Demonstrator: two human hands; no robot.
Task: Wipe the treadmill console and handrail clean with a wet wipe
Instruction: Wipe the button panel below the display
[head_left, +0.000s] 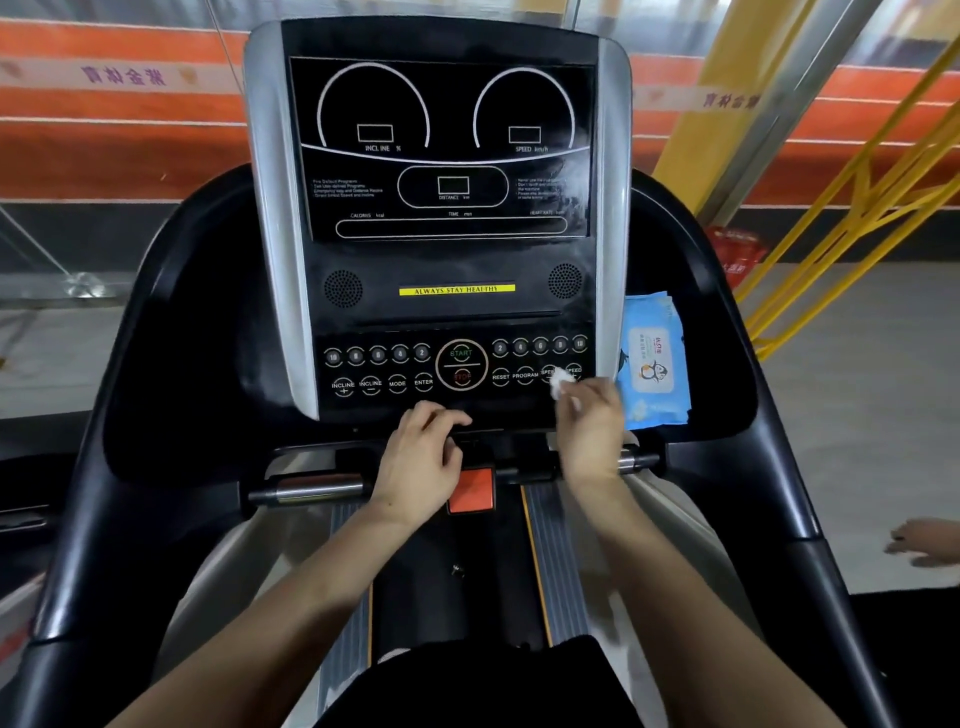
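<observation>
With the treadmill console (441, 218) looming above both hands, a hard press risked triggering the START button (461, 354) beside the right hand (589, 421), which pinched the small crumpled white wet wipe (561, 384) against the speed keys, while the left hand (421, 457) rested loosely curled, holding nothing.

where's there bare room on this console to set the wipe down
The left tray, between the silver trim and the left handrail, is bare. The right tray holds the wipe pack, leaving only a strip above it. The button panel edge is crowded: left hand rests there, right hand presses the wipe.
</observation>
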